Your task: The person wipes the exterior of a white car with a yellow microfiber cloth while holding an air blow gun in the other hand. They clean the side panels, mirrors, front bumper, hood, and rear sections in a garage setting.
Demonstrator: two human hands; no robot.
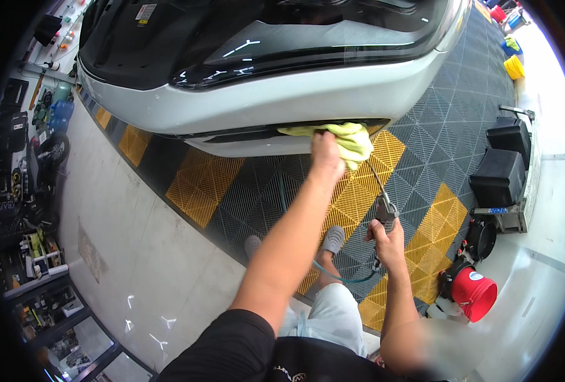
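My left hand (326, 154) grips a yellow-green cloth (357, 144) and presses it to the dark lower trim of a white car's bumper (263, 107). Lower and to the right, the fingers of my right hand (389, 242) are wrapped round an air blow gun (386, 207). Its thin nozzle points up toward the cloth, and the tip is hard to make out near the bumper. From the gun's handle a teal hose (351, 279) curves away past my legs. Part of the trim is hidden behind the cloth.
Grey and yellow grid tiles (206, 181) cover the floor beneath the car. A red bucket (475, 297), black bins (500, 179) and a yellow bucket (515, 67) stand along the right. Cluttered shelving (47, 305) lines the left side.
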